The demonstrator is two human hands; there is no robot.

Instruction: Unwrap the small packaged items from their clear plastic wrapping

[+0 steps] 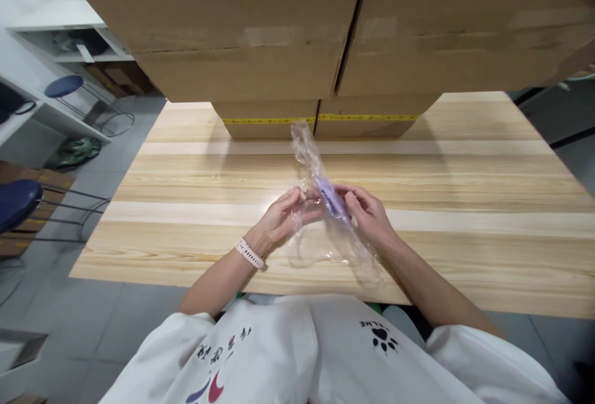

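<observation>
Nearest the camera: white shirt [320, 354] with printed marks, a paw print on the right chest. Both forearms reach out from it over the near edge of the table [465, 162], a pale wood top with lighter and darker bands running left to right.

Left wrist carries a white watch band [250, 253]. Left hand [283, 218] is above the table, a little left of centre, fingers curled inward and pinched on the clear plastic bag [309, 156]. Right hand [367, 212] is just right of it, fingers bent and closed on the same bag where a small purple item [331, 198] sits; whether the fingers grip the item itself or only the film around it, cannot tell. The item lies between the two hands, inside or against the film; which, cannot tell.

The bag is crumpled. One end rises up and away from the hands toward the far side; the other end trails down toward the near edge, below the right hand, over the table top.

Far side of table: stacked cardboard boxes [279, 44], two side by side, with yellow tape [269, 120] along the lowest ones. The bag's far end is near the boxes but apart from them.

Left of the table, on the grey floor: blue stool [18, 202] near, a second blue stool [64, 86] farther, white shelves [65, 32] behind.
</observation>
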